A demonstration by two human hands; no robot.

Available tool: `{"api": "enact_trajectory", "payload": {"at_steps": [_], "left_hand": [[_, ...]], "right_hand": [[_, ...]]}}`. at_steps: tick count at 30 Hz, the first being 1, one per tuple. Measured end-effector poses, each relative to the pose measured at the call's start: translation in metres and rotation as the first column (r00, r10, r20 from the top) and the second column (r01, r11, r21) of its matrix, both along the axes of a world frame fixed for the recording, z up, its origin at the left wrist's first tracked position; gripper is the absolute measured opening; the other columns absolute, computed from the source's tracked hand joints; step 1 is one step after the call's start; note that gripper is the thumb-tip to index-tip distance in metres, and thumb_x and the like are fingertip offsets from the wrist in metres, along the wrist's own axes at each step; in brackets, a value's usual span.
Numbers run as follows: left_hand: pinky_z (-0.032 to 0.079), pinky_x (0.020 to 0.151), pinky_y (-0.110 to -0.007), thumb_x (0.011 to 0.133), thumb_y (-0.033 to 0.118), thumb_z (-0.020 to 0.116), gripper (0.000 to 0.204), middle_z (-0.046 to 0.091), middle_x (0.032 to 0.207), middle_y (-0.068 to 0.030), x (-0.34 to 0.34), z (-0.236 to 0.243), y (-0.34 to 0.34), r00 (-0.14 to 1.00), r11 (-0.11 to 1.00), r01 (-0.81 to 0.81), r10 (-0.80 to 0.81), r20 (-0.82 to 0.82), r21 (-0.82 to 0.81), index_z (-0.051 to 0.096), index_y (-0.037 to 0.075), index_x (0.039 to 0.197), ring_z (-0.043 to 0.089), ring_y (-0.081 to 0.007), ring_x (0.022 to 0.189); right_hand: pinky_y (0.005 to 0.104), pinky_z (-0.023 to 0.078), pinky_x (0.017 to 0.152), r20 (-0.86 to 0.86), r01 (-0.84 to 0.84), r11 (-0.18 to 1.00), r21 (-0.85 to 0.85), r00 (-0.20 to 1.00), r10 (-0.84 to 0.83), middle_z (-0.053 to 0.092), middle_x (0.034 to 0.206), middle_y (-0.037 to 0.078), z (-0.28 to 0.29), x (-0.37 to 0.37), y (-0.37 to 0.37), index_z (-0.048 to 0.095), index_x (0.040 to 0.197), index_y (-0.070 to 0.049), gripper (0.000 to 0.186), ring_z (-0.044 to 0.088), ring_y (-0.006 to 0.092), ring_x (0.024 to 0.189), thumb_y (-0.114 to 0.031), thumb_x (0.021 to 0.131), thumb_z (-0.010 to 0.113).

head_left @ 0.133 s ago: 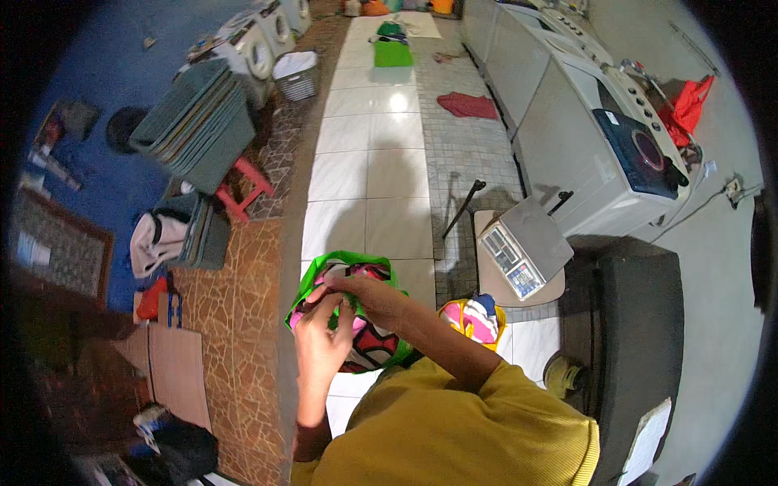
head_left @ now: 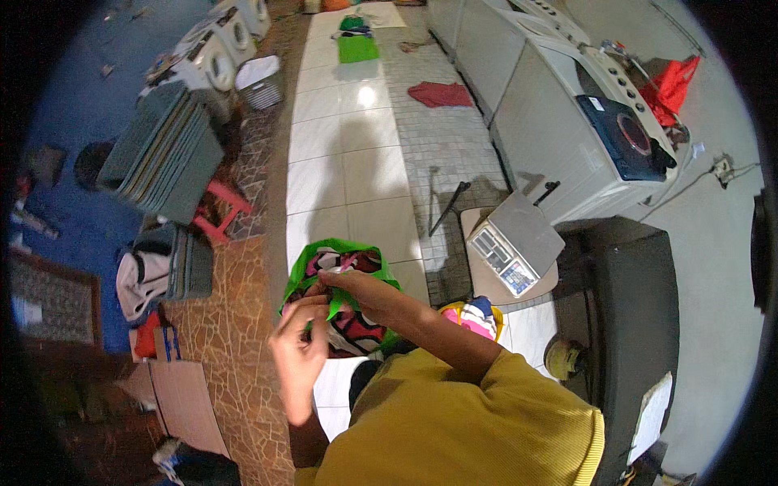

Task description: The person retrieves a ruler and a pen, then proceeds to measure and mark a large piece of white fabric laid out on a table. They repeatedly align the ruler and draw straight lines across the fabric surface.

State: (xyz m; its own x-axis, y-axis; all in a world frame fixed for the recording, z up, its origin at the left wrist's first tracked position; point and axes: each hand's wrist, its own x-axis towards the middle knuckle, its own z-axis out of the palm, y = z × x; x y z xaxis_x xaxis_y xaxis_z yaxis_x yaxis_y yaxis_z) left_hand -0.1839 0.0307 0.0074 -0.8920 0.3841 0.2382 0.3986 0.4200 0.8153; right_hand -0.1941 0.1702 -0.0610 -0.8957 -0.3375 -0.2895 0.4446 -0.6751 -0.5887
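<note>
A green bag (head_left: 297,275) stands on the tiled floor in front of me, stuffed with cloth (head_left: 356,330) patterned in pink, black, red and white. Over its middle, my right hand (head_left: 347,285) is closed on a green strip of the bag. My left hand (head_left: 298,347) is at the bag's left near side, its fingers curled and close to the right fingertips. What those left fingers hold, if anything, is hidden. A yellow-edged bag (head_left: 501,326) with pink, white and navy cloth sits to the right of my right forearm.
A digital scale (head_left: 519,243) rests on a stool at the right, before washing machines (head_left: 559,121). Stacked grey baskets (head_left: 166,150), a red stool (head_left: 220,212) and a basket with a pale bag (head_left: 142,279) stand left. Farther ahead lie a red cloth (head_left: 439,94) and a green bag (head_left: 358,49).
My left hand has drawn slightly away from the right, down and to the left. My right hand stays over the bag. The whole view has shifted a little.
</note>
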Motion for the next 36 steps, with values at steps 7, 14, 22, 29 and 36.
{"api": "enact_trajectory", "payload": {"at_steps": [7, 14, 22, 29, 36], "left_hand": [[0.047, 0.072, -0.028, 0.093, 0.01, 0.044, 0.019, 0.06, 0.087, -0.0077, -0.168, -0.058, 0.019, 0.979, 0.959, -0.192, 0.171, 0.113, 0.21, 0.056, -0.003, 0.087, 0.055, -0.0127, 0.081], [0.05, 0.065, -0.028, 0.091, 0.012, 0.045, 0.02, 0.064, 0.087, -0.0099, -0.346, -0.159, 0.098, 0.981, 1.0, -0.006, 0.002, 0.193, 0.021, 0.058, -0.002, 0.095, 0.061, -0.0161, 0.073], [0.05, 0.065, -0.03, 0.089, 0.008, 0.049, 0.015, 0.064, 0.087, -0.0127, -0.496, -0.166, 0.281, 0.859, 0.846, 0.512, -0.502, 0.103, -0.149, 0.058, -0.002, 0.094, 0.064, -0.0197, 0.08], [0.049, 0.068, -0.032, 0.086, 0.003, 0.051, 0.013, 0.063, 0.088, -0.0131, -0.53, -0.196, 0.443, 0.718, 0.695, 0.683, -0.695, 0.033, -0.224, 0.058, 0.002, 0.096, 0.062, -0.0236, 0.077], [0.048, 0.071, -0.036, 0.084, 0.009, 0.052, 0.016, 0.062, 0.094, -0.0135, -0.541, -0.214, 0.577, 0.573, 0.426, 0.794, -0.764, 0.298, -0.435, 0.059, 0.005, 0.097, 0.06, -0.0296, 0.083]], "right_hand": [[0.0232, 0.04, 0.063, -0.079, 0.27, 0.947, 0.176, 0.962, -0.26, 0.053, 0.067, -0.001, -0.013, -0.134, 0.11, 0.057, 0.078, -0.008, 0.034, 0.051, 0.0089, 0.064, -0.035, 0.094, 0.043], [0.0248, 0.038, 0.063, -0.019, 0.652, 0.757, 0.044, 0.758, -0.652, 0.052, 0.069, -0.001, -0.034, -0.245, 0.242, 0.052, 0.082, -0.012, 0.028, 0.053, 0.011, 0.068, -0.037, 0.093, 0.044], [0.0274, 0.03, 0.069, 0.136, 0.915, 0.403, 0.03, 0.396, -0.908, 0.039, 0.059, -0.002, -0.079, -0.299, 0.394, 0.047, 0.072, -0.014, 0.034, 0.043, 0.0147, 0.07, -0.036, 0.095, 0.036], [0.0298, 0.038, 0.071, 0.232, 0.977, -0.127, -0.17, -0.085, -0.969, 0.042, 0.067, 0.001, -0.162, -0.304, 0.539, 0.044, 0.074, -0.009, 0.029, 0.042, 0.016, 0.065, -0.027, 0.096, 0.036], [0.0357, 0.04, 0.062, 0.644, 0.787, -0.611, -0.085, -0.425, -0.636, 0.04, 0.059, -0.001, -0.262, -0.342, 0.664, 0.043, 0.068, -0.013, 0.032, 0.04, 0.0155, 0.054, -0.028, 0.096, 0.036]]}}
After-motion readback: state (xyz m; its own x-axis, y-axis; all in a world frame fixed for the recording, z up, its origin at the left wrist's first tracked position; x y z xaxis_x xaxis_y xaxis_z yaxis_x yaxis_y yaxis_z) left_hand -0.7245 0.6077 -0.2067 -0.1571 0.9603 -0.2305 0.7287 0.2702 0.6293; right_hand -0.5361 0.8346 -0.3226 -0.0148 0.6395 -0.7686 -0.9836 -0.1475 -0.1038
